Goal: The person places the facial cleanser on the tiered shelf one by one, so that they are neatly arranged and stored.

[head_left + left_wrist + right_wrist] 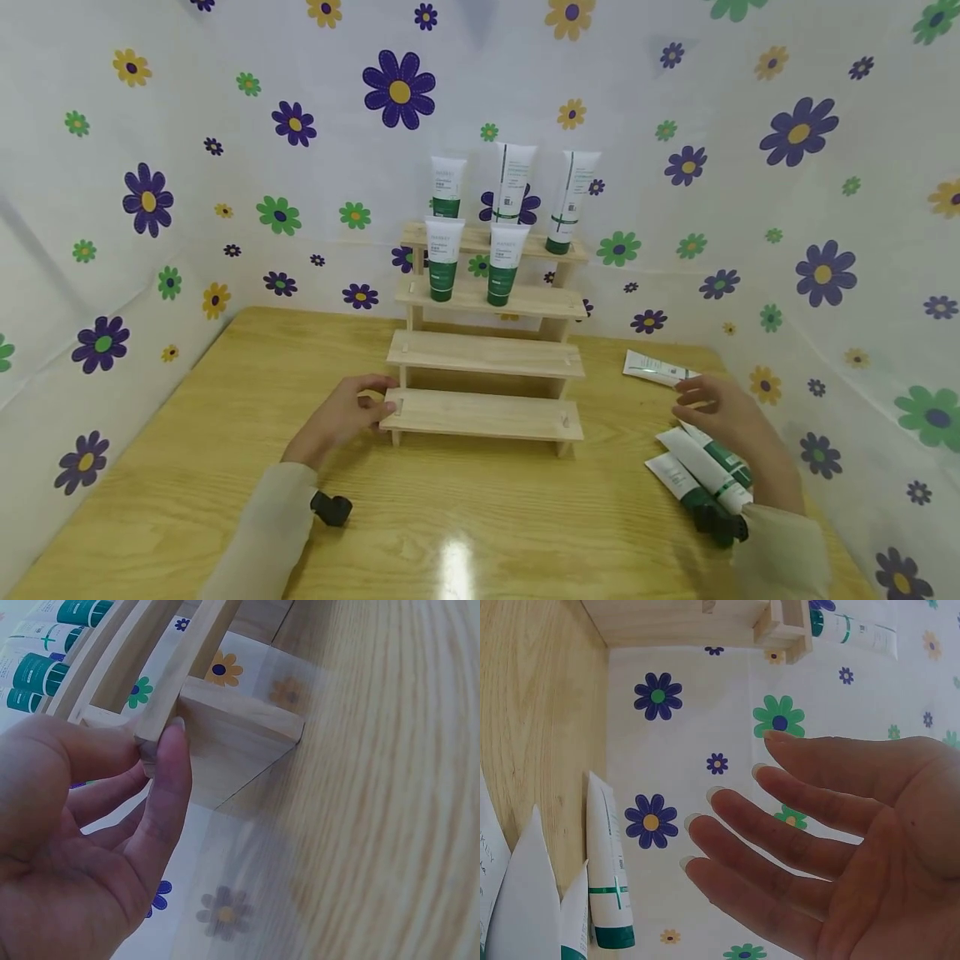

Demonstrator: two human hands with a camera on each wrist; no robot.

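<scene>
A stepped wooden display rack (480, 414) stands on the table. My left hand (347, 414) pinches the left end of its lowest shelf (161, 709) between thumb and finger. Three white-and-green squeeze tubes (573, 200) stand on the top shelf and two more tubes (506, 262) on the shelf below; the two lower shelves are bare. To the right, my right hand (723, 408) is raised over several lying tubes (693, 467), its fingers spread and slightly bent, holding nothing in the right wrist view. Another tube (651, 367) lies just beyond the fingertips, its right end near the hand.
The wooden tabletop (480, 517) extends in front of the rack and to its left. A white cloth with printed flowers (322, 150) encloses the back and both sides. A black wrist camera (332, 508) sits on the left sleeve.
</scene>
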